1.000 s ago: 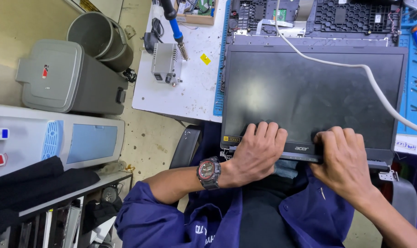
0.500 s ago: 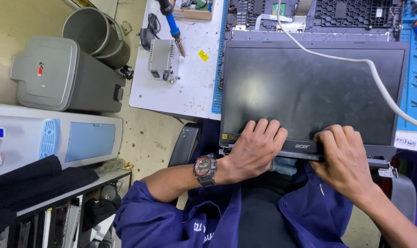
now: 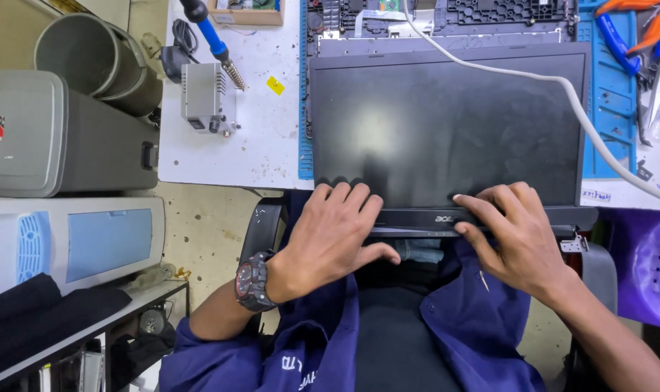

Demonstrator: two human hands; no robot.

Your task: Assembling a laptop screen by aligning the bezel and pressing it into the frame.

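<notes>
Black laptop screen [image 3: 446,123]: lies flat at the near edge of the worktop [image 3: 228,145], its bottom bezel overhanging toward the person. Left hand [image 3: 330,236]: fingers spread on the lower left corner of the panel, thumb tucked under the bezel. Right hand [image 3: 515,236]: fingers pressed together along the bezel, gripping its edge. White cable [image 3: 584,123]: crosses the upper right of the screen. Soldering iron [image 3: 210,36]: in its stand near the left edge. Pliers [image 3: 628,29]: on the blue mat at the far right corner.

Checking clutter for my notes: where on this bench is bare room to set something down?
Bare white bench top lies between the soldering stand and laptop screen. The right side is crowded with pliers and a white cable.
</notes>
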